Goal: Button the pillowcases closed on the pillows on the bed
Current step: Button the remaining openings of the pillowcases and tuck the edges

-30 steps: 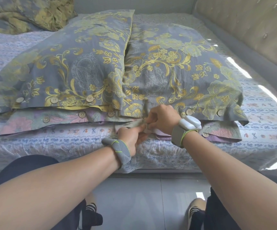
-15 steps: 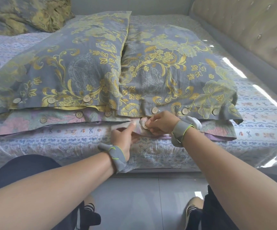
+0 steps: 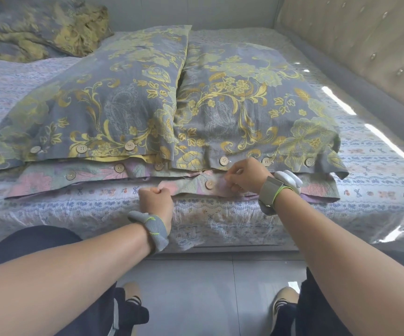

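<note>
Two grey pillows with yellow flowers lie on top, a left one (image 3: 94, 105) and a right one (image 3: 249, 103), with wooden buttons along their near hems. Under them lie two pastel floral pillows, a left one (image 3: 50, 180) and a right one (image 3: 317, 187). A wooden button (image 3: 210, 184) sits on the lower right pillowcase's hem. My left hand (image 3: 156, 198) grips that hem's left end in a fist. My right hand (image 3: 247, 174) pinches the hem just right of the button.
A crumpled grey and yellow quilt (image 3: 38, 27) lies at the back left. A padded headboard (image 3: 356, 44) runs along the right side. The mattress edge (image 3: 220, 221) is right in front of my knees, above a tiled floor (image 3: 208, 299).
My hands have moved apart: the left slid left along the lower hem, the right shifted right. The wooden button, earlier between my fingers, now lies uncovered on the hem.
</note>
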The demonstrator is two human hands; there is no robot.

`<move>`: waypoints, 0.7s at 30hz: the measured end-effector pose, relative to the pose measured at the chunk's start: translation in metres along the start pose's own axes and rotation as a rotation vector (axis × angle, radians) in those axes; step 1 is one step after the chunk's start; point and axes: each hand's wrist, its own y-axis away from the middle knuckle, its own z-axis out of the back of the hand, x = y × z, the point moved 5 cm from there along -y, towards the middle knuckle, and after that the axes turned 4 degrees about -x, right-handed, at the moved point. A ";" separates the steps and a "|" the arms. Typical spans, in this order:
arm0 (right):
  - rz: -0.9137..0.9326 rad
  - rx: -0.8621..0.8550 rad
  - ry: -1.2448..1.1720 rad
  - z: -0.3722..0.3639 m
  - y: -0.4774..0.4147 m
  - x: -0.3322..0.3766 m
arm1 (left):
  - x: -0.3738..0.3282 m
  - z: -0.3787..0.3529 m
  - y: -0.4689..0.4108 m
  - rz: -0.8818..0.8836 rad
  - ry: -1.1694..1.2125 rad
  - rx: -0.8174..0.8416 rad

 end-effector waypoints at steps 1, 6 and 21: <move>-0.003 -0.009 -0.018 0.004 -0.001 -0.003 | -0.006 -0.003 0.009 -0.067 0.006 0.039; -0.053 -0.062 -0.145 0.026 0.001 -0.017 | -0.034 -0.025 0.061 -0.306 0.143 0.357; -0.208 -0.061 -0.408 0.051 0.030 -0.058 | -0.045 -0.132 0.102 -1.177 -0.707 0.613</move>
